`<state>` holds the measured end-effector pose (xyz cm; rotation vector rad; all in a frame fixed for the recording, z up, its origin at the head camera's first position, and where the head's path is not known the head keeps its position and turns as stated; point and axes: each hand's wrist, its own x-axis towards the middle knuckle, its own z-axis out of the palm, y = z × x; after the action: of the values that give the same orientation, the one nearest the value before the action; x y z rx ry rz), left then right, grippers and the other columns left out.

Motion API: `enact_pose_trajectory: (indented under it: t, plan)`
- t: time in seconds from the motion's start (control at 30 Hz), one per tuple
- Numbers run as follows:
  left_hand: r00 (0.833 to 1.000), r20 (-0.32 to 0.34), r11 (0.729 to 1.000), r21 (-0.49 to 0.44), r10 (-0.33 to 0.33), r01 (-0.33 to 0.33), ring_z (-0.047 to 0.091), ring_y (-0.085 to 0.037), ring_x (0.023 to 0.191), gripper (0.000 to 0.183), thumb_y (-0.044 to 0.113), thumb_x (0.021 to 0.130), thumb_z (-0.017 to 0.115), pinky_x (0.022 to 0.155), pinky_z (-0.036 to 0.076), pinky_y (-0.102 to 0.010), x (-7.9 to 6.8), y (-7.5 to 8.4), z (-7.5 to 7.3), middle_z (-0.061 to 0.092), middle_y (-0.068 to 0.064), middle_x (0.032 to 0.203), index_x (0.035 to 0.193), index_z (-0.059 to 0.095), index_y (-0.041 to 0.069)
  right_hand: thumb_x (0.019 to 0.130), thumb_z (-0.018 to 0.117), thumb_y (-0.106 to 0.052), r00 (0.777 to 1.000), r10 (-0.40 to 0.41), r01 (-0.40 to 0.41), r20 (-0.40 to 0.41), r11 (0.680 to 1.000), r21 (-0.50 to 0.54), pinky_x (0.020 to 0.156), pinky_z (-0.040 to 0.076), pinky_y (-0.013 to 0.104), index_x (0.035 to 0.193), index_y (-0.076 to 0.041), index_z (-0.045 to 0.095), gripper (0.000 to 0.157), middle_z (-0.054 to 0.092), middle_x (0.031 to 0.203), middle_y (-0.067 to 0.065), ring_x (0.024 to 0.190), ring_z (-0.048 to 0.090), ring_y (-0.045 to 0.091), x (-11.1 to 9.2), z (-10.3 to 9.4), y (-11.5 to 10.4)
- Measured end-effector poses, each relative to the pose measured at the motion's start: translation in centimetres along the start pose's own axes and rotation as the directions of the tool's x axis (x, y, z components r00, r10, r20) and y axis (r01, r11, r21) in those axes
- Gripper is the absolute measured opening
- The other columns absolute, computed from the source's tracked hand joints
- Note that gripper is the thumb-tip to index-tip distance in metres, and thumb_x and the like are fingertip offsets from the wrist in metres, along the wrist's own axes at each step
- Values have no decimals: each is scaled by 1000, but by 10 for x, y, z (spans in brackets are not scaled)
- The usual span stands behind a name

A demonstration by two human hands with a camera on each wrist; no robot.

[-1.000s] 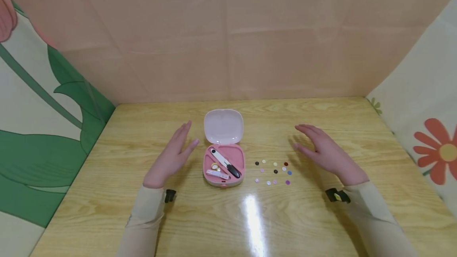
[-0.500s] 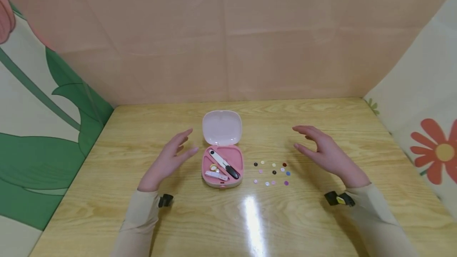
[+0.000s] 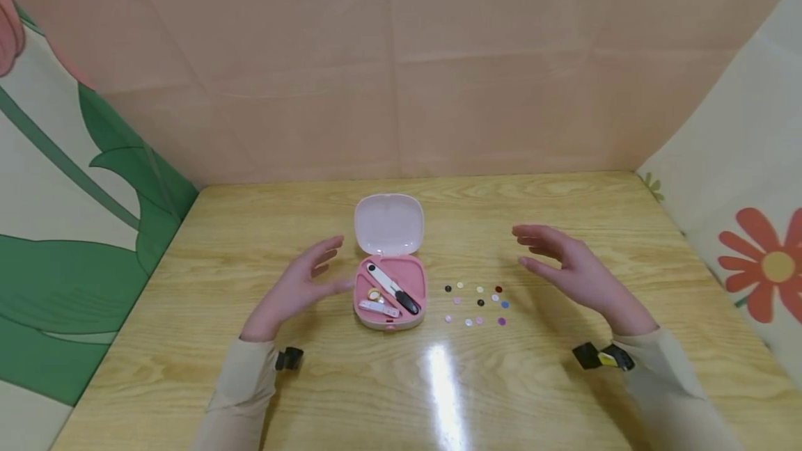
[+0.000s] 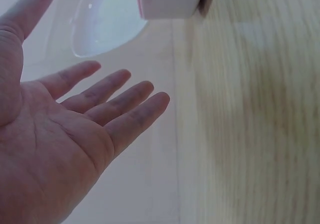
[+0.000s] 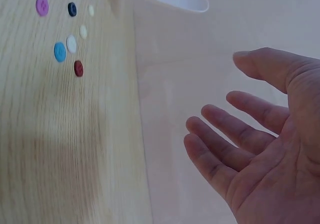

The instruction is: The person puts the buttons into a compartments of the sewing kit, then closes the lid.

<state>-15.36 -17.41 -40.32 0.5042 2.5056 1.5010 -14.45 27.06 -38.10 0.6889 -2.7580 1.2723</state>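
A pink sewing box (image 3: 410, 270) stands on the table with its pale lid (image 3: 389, 223) folded back. Inside lie a white-and-black seam ripper or snips-like tool (image 3: 393, 289), a rolled-looking strip of white measuring tape (image 3: 379, 308) and a small gold-rimmed round item (image 3: 374, 294). My left hand (image 3: 294, 291) hovers just left of the box, fingers relaxed, thumb toward its edge, holding nothing. Right of the box several loose buttons are scattered, among them a purple button (image 3: 502, 321) and a blue button (image 5: 60, 52). Beyond them my right hand (image 3: 567, 266) hovers with loosely bent fingers, holding nothing.
The wooden table (image 3: 351, 395) ends at a pink cloth backdrop (image 3: 395, 89). Patterned cloth hangs at the left (image 3: 125, 193) and right sides. Each wrist wears a small black camera mount. A bright reflection streaks the table front.
The left hand's fingers have bent a little and its thumb has come closer to the box. The right hand has lowered slightly, its fingers more bent. Box and buttons stay put.
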Motion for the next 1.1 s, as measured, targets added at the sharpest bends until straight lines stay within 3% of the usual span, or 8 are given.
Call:
enact_pose_trajectory:
  t: [0.17,0.4,0.8,1.1]
  plan:
    - [1000,31,1000,-1,-3,3,38,-28,132,84,29,75,83,109,34,-44,1,-3,5,38,-9,148,145,39,16,92,65,-16,998,35,-38,46,997,64,96,46,23,137,-9,49,48,53,133,6,118,52,28,-6,1,1]
    - [998,66,1000,-1,8,-7,39,-29,132,92,38,70,85,108,34,-46,0,-4,10,39,-9,147,145,39,12,90,67,-9,998,-8,-1,66,990,140,96,47,25,134,-3,49,49,54,132,9,117,53,32,-11,7,4]
    - [995,91,999,-16,50,-49,41,-31,130,85,26,70,87,107,35,-50,2,2,17,42,-5,145,142,44,15,88,69,-9,997,33,-46,74,984,174,92,51,36,126,-3,54,41,58,124,15,110,57,32,-24,18,10]
    - [988,106,993,-29,114,-112,43,-31,129,87,25,68,88,107,35,-50,3,2,22,45,-6,143,143,44,13,86,72,-11,990,71,-95,124,975,202,91,52,35,125,-3,56,43,60,121,13,108,59,30,-33,31,15]
